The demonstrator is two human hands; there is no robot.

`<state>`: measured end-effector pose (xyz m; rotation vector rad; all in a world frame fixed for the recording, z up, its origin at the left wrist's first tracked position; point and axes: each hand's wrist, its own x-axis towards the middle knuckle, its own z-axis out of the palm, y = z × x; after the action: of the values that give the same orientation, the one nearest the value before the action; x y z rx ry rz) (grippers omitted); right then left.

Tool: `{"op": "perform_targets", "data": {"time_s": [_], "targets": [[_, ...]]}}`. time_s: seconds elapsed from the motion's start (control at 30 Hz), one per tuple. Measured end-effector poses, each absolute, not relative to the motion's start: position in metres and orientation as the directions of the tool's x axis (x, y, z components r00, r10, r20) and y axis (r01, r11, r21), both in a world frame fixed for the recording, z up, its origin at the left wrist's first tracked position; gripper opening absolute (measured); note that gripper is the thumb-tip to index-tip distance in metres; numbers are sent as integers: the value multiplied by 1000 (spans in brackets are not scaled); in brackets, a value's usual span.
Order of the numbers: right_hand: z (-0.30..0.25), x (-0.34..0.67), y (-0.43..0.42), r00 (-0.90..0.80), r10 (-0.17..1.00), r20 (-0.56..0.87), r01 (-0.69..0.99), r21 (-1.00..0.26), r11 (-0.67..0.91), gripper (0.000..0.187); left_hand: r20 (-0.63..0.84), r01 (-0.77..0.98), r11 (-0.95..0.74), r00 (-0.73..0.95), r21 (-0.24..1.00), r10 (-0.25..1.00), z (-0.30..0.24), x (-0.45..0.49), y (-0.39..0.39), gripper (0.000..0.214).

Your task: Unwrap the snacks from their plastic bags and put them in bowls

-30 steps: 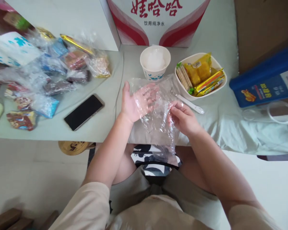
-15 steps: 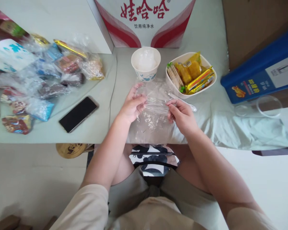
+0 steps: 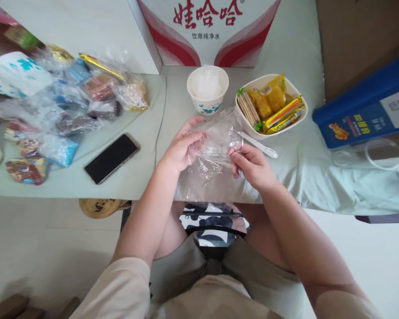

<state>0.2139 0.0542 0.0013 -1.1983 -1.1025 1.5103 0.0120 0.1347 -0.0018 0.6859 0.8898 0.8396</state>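
Observation:
A crinkled clear plastic bag (image 3: 213, 157) is spread between my two hands above the table's front edge, its lower part hanging down. My left hand (image 3: 182, 146) has its thumb and fingers curled around the bag's left side. On the other side, my right hand (image 3: 251, 164) pinches the film between thumb and fingertips. Just beyond the bag stands a white paper bowl (image 3: 208, 97) with a blue pattern and translucent white material inside. To its right, a squarish white bowl (image 3: 248, 128) holds yellow-wrapped snacks (image 3: 274, 99) and a pack of thin biscuits (image 3: 248, 106).
A slim white tool (image 3: 259, 145) lies beside the squarish bowl. At left are a black phone (image 3: 112, 158) and a heap of wrapped snacks (image 3: 75, 95). A white-and-red carton (image 3: 206, 40) stands behind; a blue box (image 3: 362, 106) and clear plastic cup (image 3: 369, 155) are at right.
The bag's film, bunched and stretched between my hands before, is now spread looser and wider. My right hand has shifted slightly down, and more of the slim white tool shows.

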Motion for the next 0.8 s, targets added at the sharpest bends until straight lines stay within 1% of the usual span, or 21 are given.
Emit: {"op": "perform_targets", "data": {"time_s": [0.07,0.1,0.27,0.33,0.4,0.47,0.5,0.57,0.6,0.67,0.73,0.8], "targets": [[2,214,53,-131,971,-202,-93,-972,-215,39,-354,-355,422,243,834,903,-3,6,139,40],[2,214,53,-126,971,-205,-85,-973,-216,39,-344,-370,396,202,840,917,-4,2,142,36],[-1,213,52,-104,979,-177,-73,-980,-185,37,-332,-500,324,76,803,940,-4,-6,144,28],[-3,212,53,-68,984,-167,-73,-982,-172,37,-349,-506,357,115,785,930,-3,-4,139,35],[-5,212,55,-8,985,-171,-75,-982,-171,35,-388,-445,459,244,769,889,-3,0,133,42],[-7,212,57,35,981,-189,-94,-978,-185,33,-454,-292,577,393,763,799,-3,3,128,39],[-8,213,58,35,979,-203,-102,-975,-198,32,-487,-210,611,434,763,758,-3,3,126,35],[-10,215,60,13,973,-230,-100,-969,-227,33,-522,-111,619,436,777,733,-4,3,126,30],[-10,216,60,12,972,-236,-88,-968,-234,36,-518,-100,603,412,791,749,-4,2,127,30],[-12,218,60,64,974,-218,-67,-975,-213,45,-479,-122,548,357,827,802,-4,-1,128,35],[-12,219,59,128,979,-157,-70,-986,-149,59,-422,-143,485,323,863,847,-3,-4,128,49],[-12,219,56,107,990,-94,-73,-994,-86,76,-357,-164,419,308,893,882,-1,-8,126,68]]}}
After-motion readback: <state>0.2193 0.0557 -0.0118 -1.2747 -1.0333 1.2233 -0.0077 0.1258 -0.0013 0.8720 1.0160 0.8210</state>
